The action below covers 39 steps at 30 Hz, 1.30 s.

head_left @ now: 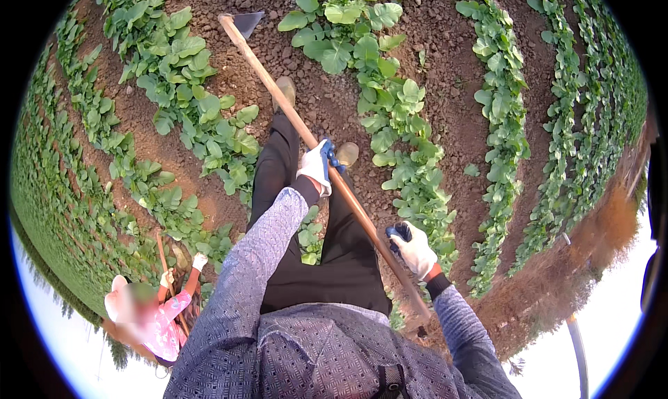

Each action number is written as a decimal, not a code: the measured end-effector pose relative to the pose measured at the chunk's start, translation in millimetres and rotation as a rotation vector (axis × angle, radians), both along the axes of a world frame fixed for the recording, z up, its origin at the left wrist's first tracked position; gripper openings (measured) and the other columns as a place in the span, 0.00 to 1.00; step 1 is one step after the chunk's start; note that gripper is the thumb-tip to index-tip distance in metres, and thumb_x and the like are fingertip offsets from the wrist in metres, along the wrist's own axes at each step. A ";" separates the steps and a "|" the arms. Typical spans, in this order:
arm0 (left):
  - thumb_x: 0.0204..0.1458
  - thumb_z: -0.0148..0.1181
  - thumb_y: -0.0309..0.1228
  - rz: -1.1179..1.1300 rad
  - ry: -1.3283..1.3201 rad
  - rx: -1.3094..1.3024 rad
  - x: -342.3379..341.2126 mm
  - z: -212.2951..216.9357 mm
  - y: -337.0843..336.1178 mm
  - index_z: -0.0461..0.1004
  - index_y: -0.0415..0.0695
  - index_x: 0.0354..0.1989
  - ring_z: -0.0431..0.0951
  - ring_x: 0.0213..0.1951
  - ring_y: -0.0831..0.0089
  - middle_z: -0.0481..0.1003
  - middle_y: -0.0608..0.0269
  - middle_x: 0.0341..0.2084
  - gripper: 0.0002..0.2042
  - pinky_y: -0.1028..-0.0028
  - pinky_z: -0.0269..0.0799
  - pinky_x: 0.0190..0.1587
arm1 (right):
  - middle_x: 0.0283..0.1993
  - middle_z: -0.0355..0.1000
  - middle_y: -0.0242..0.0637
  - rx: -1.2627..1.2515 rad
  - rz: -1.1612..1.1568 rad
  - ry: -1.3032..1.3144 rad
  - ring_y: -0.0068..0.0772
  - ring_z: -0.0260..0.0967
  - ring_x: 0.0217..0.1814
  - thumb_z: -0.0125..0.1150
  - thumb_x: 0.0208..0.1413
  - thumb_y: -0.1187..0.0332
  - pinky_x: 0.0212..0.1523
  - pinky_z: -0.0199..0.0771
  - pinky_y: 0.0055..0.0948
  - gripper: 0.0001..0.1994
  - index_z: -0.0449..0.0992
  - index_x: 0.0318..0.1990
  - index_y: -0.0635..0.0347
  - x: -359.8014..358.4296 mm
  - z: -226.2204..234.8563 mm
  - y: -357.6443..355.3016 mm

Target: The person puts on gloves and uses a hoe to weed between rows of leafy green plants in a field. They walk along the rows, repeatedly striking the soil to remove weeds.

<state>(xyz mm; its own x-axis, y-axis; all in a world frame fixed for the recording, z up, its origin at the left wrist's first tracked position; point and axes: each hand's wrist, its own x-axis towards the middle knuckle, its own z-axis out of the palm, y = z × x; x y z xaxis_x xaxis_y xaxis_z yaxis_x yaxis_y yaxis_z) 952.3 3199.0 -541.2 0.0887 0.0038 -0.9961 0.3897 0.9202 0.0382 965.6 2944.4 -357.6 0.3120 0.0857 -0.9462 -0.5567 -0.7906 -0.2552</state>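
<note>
A field of brown soil (445,100) with rows of leafy green plants (390,107) spreads below me. My left hand (316,164), gloved, is wrapped around the middle of a long wooden hoe handle (278,93); my right hand (412,248), also gloved, grips it lower, near its end. The metal blade (248,22) sits on the soil far ahead of the left hand. Left of my left sleeve, another person in pink (163,315) holds their own tool.
</note>
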 end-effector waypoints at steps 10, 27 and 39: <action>0.59 0.58 0.31 0.054 0.035 -0.176 -20.7 -94.7 -56.3 0.73 0.42 0.33 0.69 0.21 0.71 0.65 0.68 0.20 0.06 0.66 0.75 0.28 | 0.37 0.77 0.51 -0.097 0.083 -0.375 0.53 0.75 0.42 0.65 0.53 0.52 0.44 0.73 0.40 0.20 0.77 0.38 0.64 115.7 -383.3 144.2; 0.59 0.59 0.29 0.116 0.116 -0.256 -7.0 -95.0 -58.9 0.72 0.44 0.35 0.70 0.23 0.69 0.67 0.66 0.22 0.04 0.58 0.78 0.34 | 0.23 0.71 0.47 0.043 -0.083 -0.424 0.47 0.66 0.25 0.60 0.54 0.59 0.32 0.69 0.36 0.15 0.73 0.28 0.64 100.3 -443.6 128.1; 0.57 0.62 0.31 0.130 0.056 -0.268 8.5 -82.4 -61.0 0.71 0.43 0.36 0.72 0.24 0.67 0.69 0.65 0.28 0.08 0.59 0.81 0.32 | 0.36 0.78 0.42 -0.109 0.165 0.256 0.28 0.74 0.34 0.55 0.63 0.59 0.39 0.73 0.27 0.17 0.77 0.45 0.68 -70.8 -108.6 -241.7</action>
